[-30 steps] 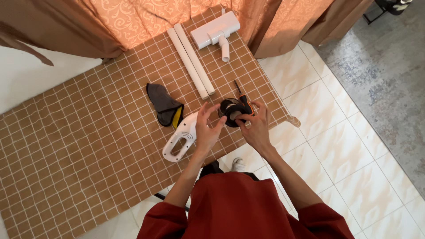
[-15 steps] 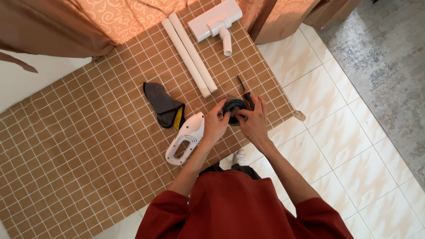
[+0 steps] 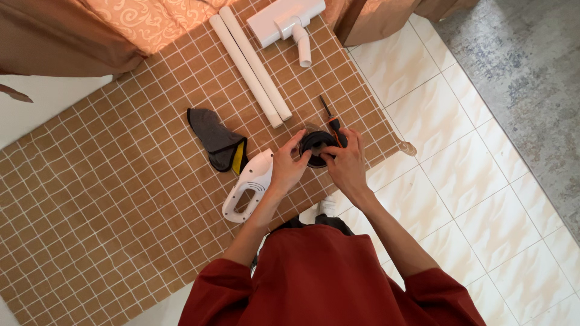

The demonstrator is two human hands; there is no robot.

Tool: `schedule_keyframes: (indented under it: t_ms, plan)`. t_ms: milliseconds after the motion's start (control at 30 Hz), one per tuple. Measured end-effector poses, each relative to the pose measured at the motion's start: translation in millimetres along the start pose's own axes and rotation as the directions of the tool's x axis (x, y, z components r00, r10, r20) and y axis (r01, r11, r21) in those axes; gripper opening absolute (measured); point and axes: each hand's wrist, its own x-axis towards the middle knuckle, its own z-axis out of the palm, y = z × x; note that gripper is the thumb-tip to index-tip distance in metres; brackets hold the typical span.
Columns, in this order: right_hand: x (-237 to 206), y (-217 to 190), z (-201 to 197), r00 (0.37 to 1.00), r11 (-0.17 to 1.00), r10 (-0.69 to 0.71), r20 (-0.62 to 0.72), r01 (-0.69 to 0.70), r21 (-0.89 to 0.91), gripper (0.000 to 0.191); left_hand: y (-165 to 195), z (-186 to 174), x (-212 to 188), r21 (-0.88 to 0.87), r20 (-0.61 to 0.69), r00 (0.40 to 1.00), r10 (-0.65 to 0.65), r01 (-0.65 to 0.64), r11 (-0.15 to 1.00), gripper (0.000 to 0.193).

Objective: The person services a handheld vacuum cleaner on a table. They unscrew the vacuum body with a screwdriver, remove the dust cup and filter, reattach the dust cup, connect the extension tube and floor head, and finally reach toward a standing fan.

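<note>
Brown grid-patterned mat (image 3: 121, 199) spread over pale floor tiles (image 3: 477, 181), curtains (image 3: 139, 24) along the top edge. I read both hands meeting over a round black part (image 3: 315, 145) near the mat's 3 o'clock edge. Left hand (image 3: 289, 169) sits at the part's 8 o'clock, fingers (image 3: 297, 140) curled up its left rim. Right hand (image 3: 345, 164) sits at 4 o'clock, fingers wrapped on the right rim, thumb across its lower edge. Both grips closed on the part; it looks lifted just off the mat, though I cannot tell for sure. A screwdriver (image 3: 331, 119) lies touching the part at 1 o'clock. White handheld vacuum body (image 3: 249, 184) lies at 8 o'clock, just beside the left wrist. Dark grey cloth with yellow edge (image 3: 217, 140) lies at 9 o'clock. Two white tubes (image 3: 251, 66) and a white floor nozzle (image 3: 287, 18) lie toward 11 and 12 o'clock.
</note>
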Motion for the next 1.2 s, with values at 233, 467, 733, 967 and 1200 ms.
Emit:
schedule_keyframes:
  t_ms: [233, 467, 733, 967, 1200]
  plan:
    - [2, 3, 12, 1.000, 1.000, 0.027, -0.012, -0.027, -0.006, 0.013, -3, 5, 0, 0.021, -0.047, 0.998, 0.049, -0.048, 0.999, 0.061]
    - [4, 6, 17, 1.000, 0.999, 0.029, -0.011, -0.029, -0.043, 0.014, -6, 10, 4, 0.006, -0.052, 0.999, 0.013, -0.012, 1.000, 0.059]
    - [6, 8, 21, 0.999, 0.998, 0.048, 0.001, -0.047, -0.036, 0.014, -10, 15, 6, -0.009, -0.084, 0.996, -0.018, 0.018, 1.000, 0.056]
    - [6, 9, 22, 0.997, 0.997, 0.076, 0.029, -0.076, -0.008, 0.013, -6, 12, 8, 0.005, -0.073, 0.995, -0.071, 0.071, 0.997, 0.054]
    - [9, 14, 25, 0.998, 0.998, 0.052, 0.047, -0.051, -0.031, 0.010, -5, 11, 10, -0.002, -0.051, 0.986, -0.156, 0.156, 0.988, 0.049]
